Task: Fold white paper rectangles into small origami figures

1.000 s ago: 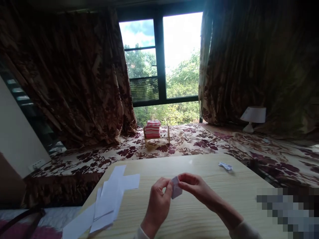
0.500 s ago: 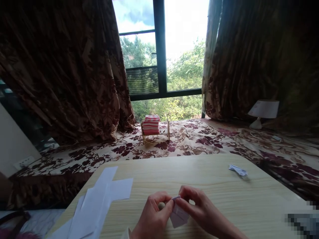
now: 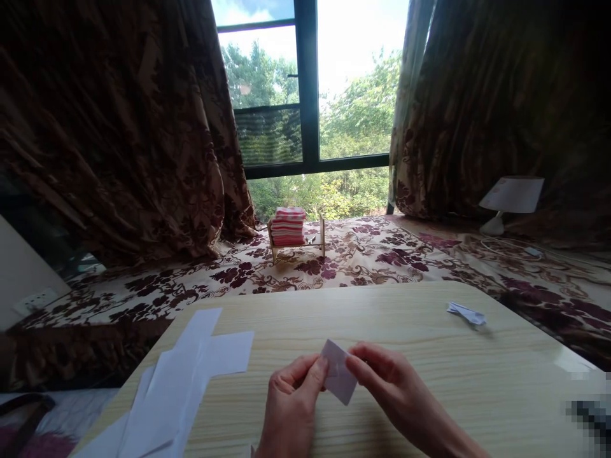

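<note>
While your left hand and right hand both pinch the small folded paper just above the counter, keep its edges aligned and crease firmly, clear of the paper strips at your left.

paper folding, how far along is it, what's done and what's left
Done: one small folded paper piece lies at the table's far right. In hand: the left hand and right hand pinch a small folded paper between them. Left: a pile of flat white sheets lies unfolded on the left.
</note>
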`<state>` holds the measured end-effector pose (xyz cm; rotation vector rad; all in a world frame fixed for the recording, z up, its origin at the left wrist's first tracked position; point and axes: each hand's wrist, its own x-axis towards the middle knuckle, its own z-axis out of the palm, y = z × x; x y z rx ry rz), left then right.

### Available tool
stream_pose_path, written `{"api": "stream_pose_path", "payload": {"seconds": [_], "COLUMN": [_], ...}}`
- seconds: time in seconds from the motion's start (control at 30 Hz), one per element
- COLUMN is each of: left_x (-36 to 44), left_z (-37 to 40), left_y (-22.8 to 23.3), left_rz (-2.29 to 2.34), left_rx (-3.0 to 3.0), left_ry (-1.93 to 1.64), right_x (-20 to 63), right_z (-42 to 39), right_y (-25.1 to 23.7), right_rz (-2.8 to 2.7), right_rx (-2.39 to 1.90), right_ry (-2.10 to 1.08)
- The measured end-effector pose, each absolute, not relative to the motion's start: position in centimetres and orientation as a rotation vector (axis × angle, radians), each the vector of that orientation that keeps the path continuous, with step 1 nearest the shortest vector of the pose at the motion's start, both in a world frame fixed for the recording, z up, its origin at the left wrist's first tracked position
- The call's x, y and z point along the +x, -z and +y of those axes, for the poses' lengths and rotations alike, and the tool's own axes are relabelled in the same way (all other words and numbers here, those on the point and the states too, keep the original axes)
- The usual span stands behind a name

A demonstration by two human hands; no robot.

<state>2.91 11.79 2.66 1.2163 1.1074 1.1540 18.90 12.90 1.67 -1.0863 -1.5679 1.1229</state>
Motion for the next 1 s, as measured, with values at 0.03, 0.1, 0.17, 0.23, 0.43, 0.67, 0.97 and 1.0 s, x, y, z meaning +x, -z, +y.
{"api": "stream_pose_path", "payload": {"seconds": [0.03, 0.1, 0.17, 0.23, 0.43, 0.67, 0.97, 1.0], "left_x": [2.9, 2.7, 2.5, 2.4, 2.6, 2.8, 2.6, 2.7], "left_z": [11.8, 12.0, 12.2, 12.2, 11.7, 11.4, 11.6, 11.7], "left_y": [-2.6, -2.4, -2.2, -2.3, -3.0, -3.1, -3.7, -3.6], "left_rz": [1.098, 1.081, 1.085, 1.112, 1.154, 1.131, 1.131, 1.151], "left_rx": [1.197, 1.2, 1.247, 1.308, 1.364, 1.394, 1.298, 1.29], "left_ry": [-1.152, -1.13, -1.131, -1.165, -1.118, -1.016, -1.025, -1.043], "right_x": [19.0, 19.1, 19.3, 19.4, 19.1, 18.9, 19.1, 19.2], "right_z": [12.8, 12.5, 12.3, 12.1, 11.9, 11.2, 11.9, 12.1], "right_y": [-1.8, -2.0, -2.2, -2.2, -2.2, -2.6, -2.1, -2.1], "right_rz": [-1.587, -1.639, -1.702, -1.764, -1.776, -1.778, -1.571, -1.541], "right_rx": [-1.105, -1.134, -1.133, -1.108, -1.072, -1.02, -1.075, -1.073], "right_ry": [-1.096, -0.998, -0.88, -0.8, -0.826, -0.853, -1.191, -1.219]}}
